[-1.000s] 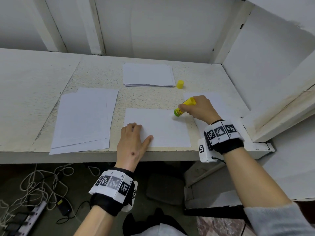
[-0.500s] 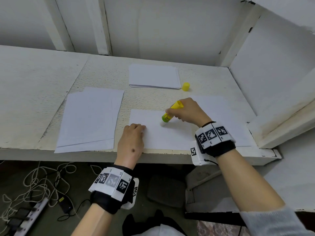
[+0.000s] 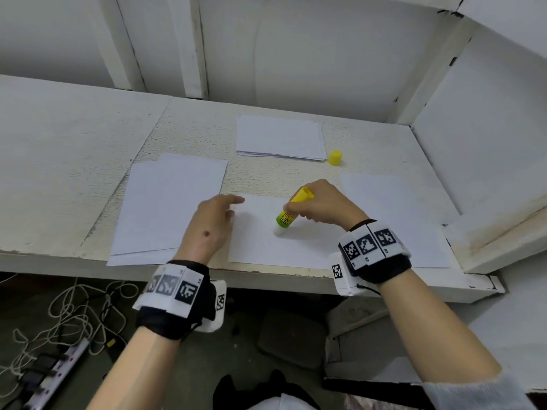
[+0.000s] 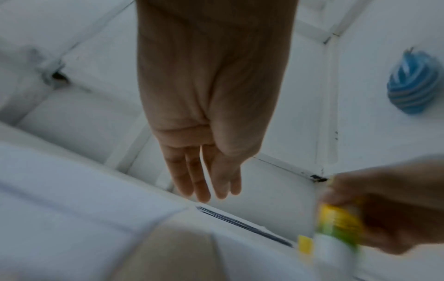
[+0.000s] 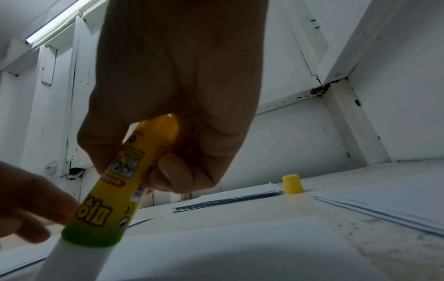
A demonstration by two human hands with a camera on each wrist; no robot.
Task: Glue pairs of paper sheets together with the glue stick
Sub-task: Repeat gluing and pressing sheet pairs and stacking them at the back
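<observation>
1. Glue stick [image 3: 291,211]: yellow body, green band, white tip.
2. Cap [image 3: 335,158]: yellow.
3. Sheets [image 3: 278,137]: white.
4. Table [image 3: 59,161]: white, flaking.
5. Wristbands [image 3: 373,250]: black, with black-and-white square markers.
6. Cables [image 3: 74,315]: white.

Left grip [image 3: 210,224] slack — right grip [image 3: 321,204] curled
</observation>
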